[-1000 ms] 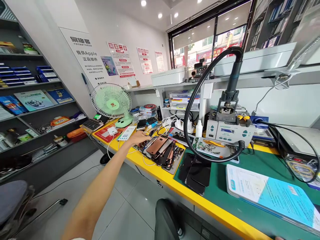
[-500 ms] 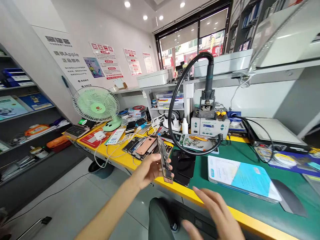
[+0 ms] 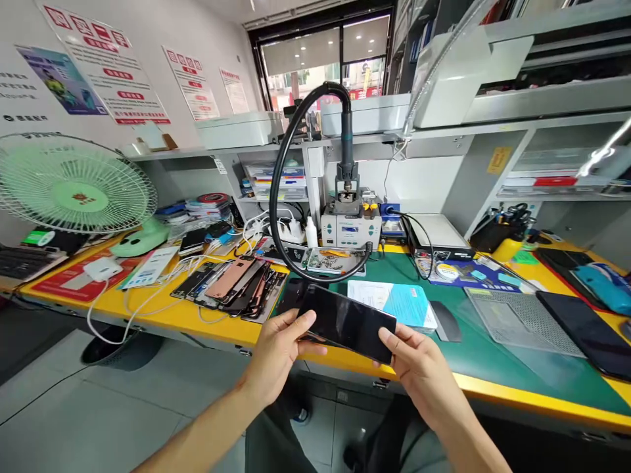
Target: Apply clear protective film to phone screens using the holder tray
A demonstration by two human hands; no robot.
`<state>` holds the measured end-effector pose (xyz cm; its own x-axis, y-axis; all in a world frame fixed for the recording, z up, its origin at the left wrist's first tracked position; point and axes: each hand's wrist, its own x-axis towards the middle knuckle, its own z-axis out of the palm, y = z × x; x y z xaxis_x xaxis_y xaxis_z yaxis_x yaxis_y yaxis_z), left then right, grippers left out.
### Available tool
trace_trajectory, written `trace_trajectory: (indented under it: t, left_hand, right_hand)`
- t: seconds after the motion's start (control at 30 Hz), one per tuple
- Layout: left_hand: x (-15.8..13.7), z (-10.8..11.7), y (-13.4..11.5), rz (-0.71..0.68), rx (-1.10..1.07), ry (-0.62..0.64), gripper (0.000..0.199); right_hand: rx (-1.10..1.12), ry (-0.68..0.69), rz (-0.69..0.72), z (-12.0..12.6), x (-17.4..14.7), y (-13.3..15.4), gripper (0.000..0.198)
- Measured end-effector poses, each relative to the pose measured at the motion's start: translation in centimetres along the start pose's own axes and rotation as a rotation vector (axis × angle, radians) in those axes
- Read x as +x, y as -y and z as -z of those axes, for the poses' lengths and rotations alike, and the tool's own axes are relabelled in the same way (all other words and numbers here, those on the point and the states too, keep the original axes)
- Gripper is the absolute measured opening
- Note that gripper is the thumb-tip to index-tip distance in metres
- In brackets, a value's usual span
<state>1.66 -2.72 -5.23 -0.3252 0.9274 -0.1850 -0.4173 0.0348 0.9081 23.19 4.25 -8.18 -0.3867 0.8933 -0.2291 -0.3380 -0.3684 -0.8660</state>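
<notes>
A black glossy phone screen point(image 3: 348, 322) is held above the bench's front edge, its dark face toward me. My left hand point(image 3: 283, 338) grips its left end, thumb on top. At the other end, my right hand point(image 3: 414, 355) pinches the corner between thumb and fingers. Something thin shows beneath the screen near my left fingers; I cannot make out what. Behind it lies a white and blue box point(image 3: 394, 302) on the green mat point(image 3: 493, 355). To the left, several opened phone bodies point(image 3: 236, 286) lie piled on the yellow bench.
A hot air station point(image 3: 351, 230) stands at the back, its black hose point(image 3: 276, 177) looping forward. A green fan point(image 3: 79, 190) is at the left, with white cables near it. On the right are a perforated tray point(image 3: 522, 322) and a dark tablet point(image 3: 584, 332).
My right hand has come up and taken hold of the right end of the screen. The phone part in my left hand has turned from upright to lying sideways. The view has swung right.
</notes>
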Motion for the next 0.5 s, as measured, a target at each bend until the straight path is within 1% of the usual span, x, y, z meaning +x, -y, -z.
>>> trace_trajectory:
  t: [0.1, 0.17, 0.27, 0.37, 0.5]
  left_hand:
    - [-0.1, -0.7, 0.4, 0.006, 0.135, 0.075, 0.049]
    - [0.0, -1.0, 0.5, 0.009, 0.214, 0.115, 0.049]
    - [0.2, -1.3, 0.8, 0.006, 0.287, 0.151, 0.045]
    - [0.5, -1.6, 1.1, 0.01, 0.307, 0.175, 0.042]
    - [0.6, -2.2, 1.3, 0.029, 0.245, 0.182, 0.041]
  right_hand:
    - [0.022, -0.009, -0.015, 1.8, -0.1, 0.3, 0.04]
    - [0.038, -0.003, -0.01, 2.5, -0.4, 0.5, 0.038]
    - [0.024, -0.013, -0.016, 2.9, -0.7, 0.8, 0.037]
    - [-0.003, -0.058, -0.014, 3.1, -0.8, 1.3, 0.04]
    - [-0.035, -0.086, 0.001, 3.9, -0.9, 1.8, 0.043]
